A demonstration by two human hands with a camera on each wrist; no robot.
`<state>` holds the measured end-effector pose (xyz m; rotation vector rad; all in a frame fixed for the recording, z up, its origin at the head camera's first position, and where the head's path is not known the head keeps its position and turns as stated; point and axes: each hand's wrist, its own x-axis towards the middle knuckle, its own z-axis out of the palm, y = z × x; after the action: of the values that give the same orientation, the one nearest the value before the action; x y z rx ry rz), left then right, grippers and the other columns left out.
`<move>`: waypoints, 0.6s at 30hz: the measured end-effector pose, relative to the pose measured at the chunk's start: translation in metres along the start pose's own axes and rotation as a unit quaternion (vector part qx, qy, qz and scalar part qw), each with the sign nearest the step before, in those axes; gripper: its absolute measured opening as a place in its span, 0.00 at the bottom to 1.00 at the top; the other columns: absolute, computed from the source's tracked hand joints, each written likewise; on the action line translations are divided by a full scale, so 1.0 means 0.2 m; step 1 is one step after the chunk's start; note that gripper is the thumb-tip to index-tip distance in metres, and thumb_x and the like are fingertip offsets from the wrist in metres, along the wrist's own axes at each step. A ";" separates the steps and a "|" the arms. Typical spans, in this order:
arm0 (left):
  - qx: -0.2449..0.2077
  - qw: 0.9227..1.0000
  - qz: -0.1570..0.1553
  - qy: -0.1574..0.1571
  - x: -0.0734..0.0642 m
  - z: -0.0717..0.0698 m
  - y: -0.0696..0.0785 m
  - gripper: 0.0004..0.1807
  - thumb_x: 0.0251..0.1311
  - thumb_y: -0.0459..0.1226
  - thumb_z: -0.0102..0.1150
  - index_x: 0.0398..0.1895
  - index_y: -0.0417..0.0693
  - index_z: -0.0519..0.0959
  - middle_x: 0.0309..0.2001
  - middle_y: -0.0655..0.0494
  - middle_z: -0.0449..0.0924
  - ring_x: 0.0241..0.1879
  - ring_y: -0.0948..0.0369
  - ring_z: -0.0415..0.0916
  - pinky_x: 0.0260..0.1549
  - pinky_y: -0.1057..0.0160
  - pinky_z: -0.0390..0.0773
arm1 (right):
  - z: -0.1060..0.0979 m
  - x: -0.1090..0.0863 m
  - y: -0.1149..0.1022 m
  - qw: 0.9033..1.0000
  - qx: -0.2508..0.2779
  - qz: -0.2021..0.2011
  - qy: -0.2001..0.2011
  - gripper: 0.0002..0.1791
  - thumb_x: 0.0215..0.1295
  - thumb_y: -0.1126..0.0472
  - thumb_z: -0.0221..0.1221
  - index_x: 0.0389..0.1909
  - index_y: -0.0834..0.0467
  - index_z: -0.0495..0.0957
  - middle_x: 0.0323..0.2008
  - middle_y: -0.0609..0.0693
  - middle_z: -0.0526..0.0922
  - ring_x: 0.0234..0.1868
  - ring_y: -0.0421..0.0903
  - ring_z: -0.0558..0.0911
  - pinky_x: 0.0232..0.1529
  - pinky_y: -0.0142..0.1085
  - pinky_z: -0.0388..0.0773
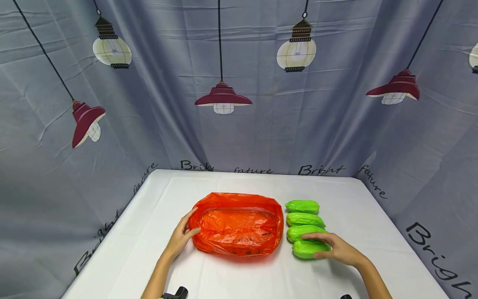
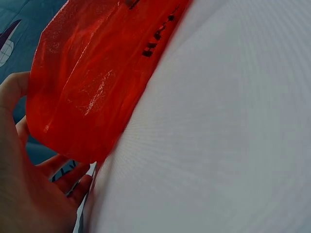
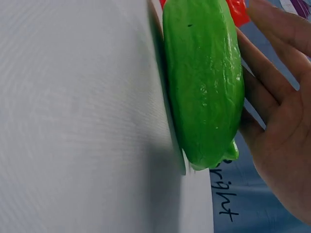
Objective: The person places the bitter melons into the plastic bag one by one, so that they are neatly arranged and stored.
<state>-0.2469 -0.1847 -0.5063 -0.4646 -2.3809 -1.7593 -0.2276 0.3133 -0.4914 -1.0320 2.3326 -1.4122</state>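
A red plastic bag (image 1: 239, 224) lies with its mouth spread wide on the white table. My left hand (image 1: 183, 234) holds its left side, thumb on the near part and fingers along the outer edge. In the left wrist view the bag's side (image 2: 92, 87) rises between thumb and fingers. Several glossy green gourd-like vegetables lie in a column right of the bag. My right hand (image 1: 334, 247) is over the nearest vegetable (image 1: 308, 249), fingers at its far side and thumb at its near side. In the right wrist view the thumb stands apart from this vegetable (image 3: 204, 87).
Farther back in the column are the third vegetable (image 1: 298, 232), another vegetable (image 1: 304, 219) and the farthest vegetable (image 1: 301, 206). A grey curtain (image 1: 261, 137) printed with lamps surrounds the white table (image 1: 224, 282) at the back and sides.
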 end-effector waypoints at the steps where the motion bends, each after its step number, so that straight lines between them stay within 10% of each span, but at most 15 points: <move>1: -0.002 1.000 0.000 -0.002 0.00 0.00 0.00 0.34 0.58 0.34 0.58 0.68 0.43 0.58 0.66 0.39 0.55 0.64 0.42 0.55 0.57 0.42 0.58 | 0.00 0.00 0.00 1.000 -0.003 0.008 -0.002 0.28 0.56 0.65 0.62 0.59 0.61 0.70 0.57 0.56 0.73 0.60 0.36 0.67 0.57 0.23 0.59; 18: 0.010 1.000 -0.006 -0.008 0.00 0.00 -0.02 0.35 0.57 0.34 0.59 0.69 0.45 0.58 0.68 0.40 0.53 0.66 0.44 0.50 0.60 0.43 0.53 | 0.01 0.03 0.02 0.998 -0.016 0.045 -0.032 0.30 0.50 0.70 0.62 0.58 0.57 0.72 0.57 0.53 0.74 0.60 0.37 0.67 0.55 0.24 0.60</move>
<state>-0.2482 -0.1863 -0.5105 -0.4655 -2.4143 -1.7427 -0.2325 0.3093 -0.4948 -0.9541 2.3313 -1.2940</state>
